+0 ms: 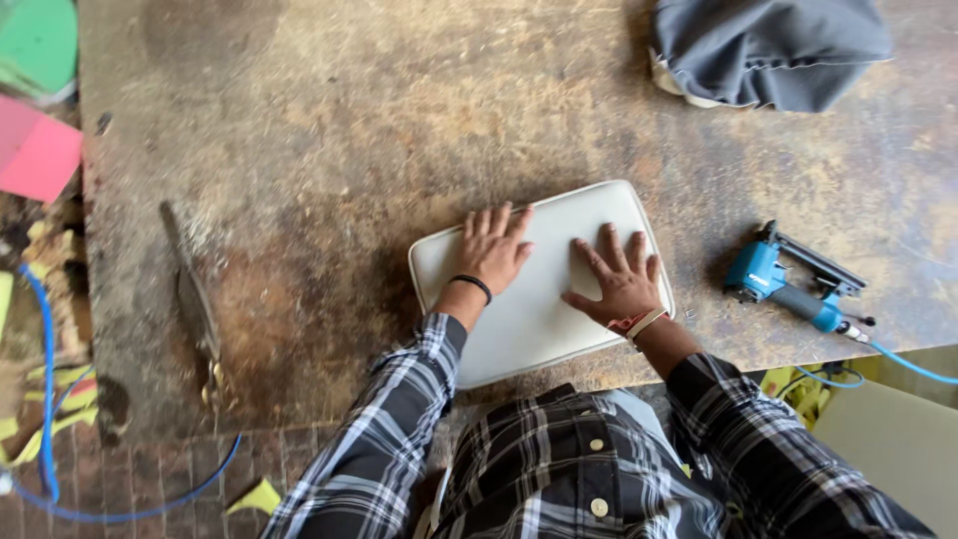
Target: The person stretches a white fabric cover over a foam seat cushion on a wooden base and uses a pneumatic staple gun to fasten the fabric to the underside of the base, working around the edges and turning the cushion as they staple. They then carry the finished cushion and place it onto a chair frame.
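Cushion: pale grey rounded-rectangle padded seat panel (544, 289) lies at the near edge of the worn brown workbench (299, 150).
Left hand (492, 252): flat, fingers spread, pressing, gripping nothing.
Right hand (621, 279): likewise flat.
Risk: panel overhangs slightly; uneven pressure could probably tip it off.
Stapler: blue pneumatic gun (793, 284) lies near the right hand; its hose could snag.

A workshop: scarred workbench (329, 150), blue pneumatic stapler (793, 284), foam scraps (35, 150).

Worn, stained wooden workbench (329, 130) above brick floor (150, 469)
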Tool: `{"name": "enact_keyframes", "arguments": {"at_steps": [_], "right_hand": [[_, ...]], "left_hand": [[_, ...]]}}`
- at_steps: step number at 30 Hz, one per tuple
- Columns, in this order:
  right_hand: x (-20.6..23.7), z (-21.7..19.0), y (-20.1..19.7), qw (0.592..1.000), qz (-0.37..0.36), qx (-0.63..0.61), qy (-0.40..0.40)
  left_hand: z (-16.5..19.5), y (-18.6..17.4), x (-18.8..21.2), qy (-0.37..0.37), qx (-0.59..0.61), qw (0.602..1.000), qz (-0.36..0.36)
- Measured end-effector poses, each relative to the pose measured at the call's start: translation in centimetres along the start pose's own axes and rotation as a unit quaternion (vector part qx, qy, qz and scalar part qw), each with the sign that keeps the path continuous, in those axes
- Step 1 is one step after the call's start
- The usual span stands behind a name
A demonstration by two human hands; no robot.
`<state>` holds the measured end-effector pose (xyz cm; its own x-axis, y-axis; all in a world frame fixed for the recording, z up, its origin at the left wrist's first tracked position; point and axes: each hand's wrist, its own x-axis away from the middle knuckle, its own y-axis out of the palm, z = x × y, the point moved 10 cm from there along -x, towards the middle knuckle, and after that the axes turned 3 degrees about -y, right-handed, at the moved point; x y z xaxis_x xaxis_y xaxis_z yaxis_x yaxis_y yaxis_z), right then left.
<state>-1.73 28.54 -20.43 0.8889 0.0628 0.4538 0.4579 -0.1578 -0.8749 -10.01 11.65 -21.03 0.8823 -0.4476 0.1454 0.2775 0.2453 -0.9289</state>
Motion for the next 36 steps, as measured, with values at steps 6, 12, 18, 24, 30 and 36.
{"name": "enact_keyframes", "arguments": {"at_steps": [6, 12, 18, 24, 30, 36], "right_hand": [[0.0, 0.6, 1.0, 0.999, -0.029, 0.004, 0.029], [-2.1, 2.5, -3.7, 0.985, 0.156, -0.074, 0.008], [-6.9, 5.2, -6.7, 0.97, 0.181, -0.118, 0.111], [-8.3, 1.3, -7.8, 0.981, 0.187, -0.055, -0.024], [-8.0, 6.5, -7.6, 0.953, 0.228, -0.176, 0.091], [-6.2, 11.9, -4.6, 0.882, 0.169, -0.397, 0.191]], "left_hand": [[5.3, -0.3, -2.9, 0.069, 0.018, 0.996, 0.06], [4.5, 0.1, -2.9, 0.039, 0.057, 0.994, 0.084], [3.6, -0.1, -2.6, 0.016, 0.079, 0.986, 0.146], [3.0, 0.5, -2.9, -0.009, 0.045, 0.989, 0.139], [3.3, 0.2, -2.6, 0.0, 0.05, 0.985, 0.165], [3.4, -0.6, -3.0, -0.033, 0.071, 0.984, 0.161]]}}
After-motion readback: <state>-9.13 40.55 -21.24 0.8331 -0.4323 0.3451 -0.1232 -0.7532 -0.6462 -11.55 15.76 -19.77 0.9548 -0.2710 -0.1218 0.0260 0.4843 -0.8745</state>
